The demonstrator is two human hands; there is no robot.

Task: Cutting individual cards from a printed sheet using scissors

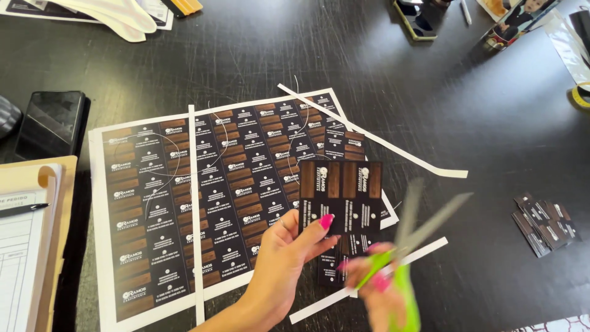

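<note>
Left hand (279, 255) pinches card strip (340, 197), right hand (378, 280) grips open scissors (409, 246), blurred; a crooked cut could nick cards or thumb.

Printed card sheets (184, 203) lie overlapped at table (479, 141) centre, a cut paper strip (195, 215) lying lengthwise across them, another strip (375, 138) slanting off behind right. Left hand (286, 258) holds a small card block (340, 197) above the sheets' right edge, right hand (378, 283) with scissors (409, 246) just right of it. Cut cards pile (544, 224) well right; phone (50, 123) and clipboard (27, 246) far left.
</note>
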